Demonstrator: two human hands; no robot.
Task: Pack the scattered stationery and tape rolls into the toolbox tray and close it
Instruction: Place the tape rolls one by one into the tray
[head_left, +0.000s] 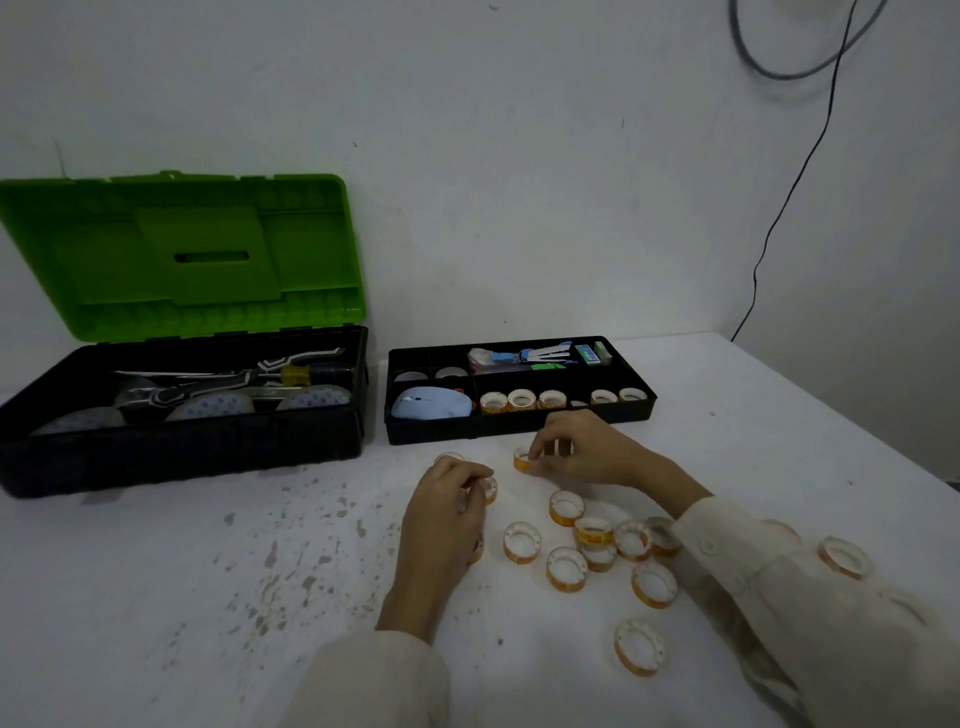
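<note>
The black toolbox tray (519, 423) sits on the table right of the toolbox (182, 447), whose green lid (182, 249) stands open. The tray holds several small tape rolls (521, 400), a blue mouse (431, 405) and stationery (540, 356). My right hand (576, 447) pinches an orange tape roll (523, 461) just in front of the tray. My left hand (447, 514) holds another small roll (488, 488) at its fingertips. Several loose tape rolls (566, 569) lie scattered on the table near my right forearm.
The toolbox bottom holds large tape rolls (213, 405) and a screwdriver (301, 374). One roll (449, 458) lies beyond my left hand, another (844, 558) right of my sleeve. The white table (208, 597) is speckled. A black cable (789, 208) hangs down the wall.
</note>
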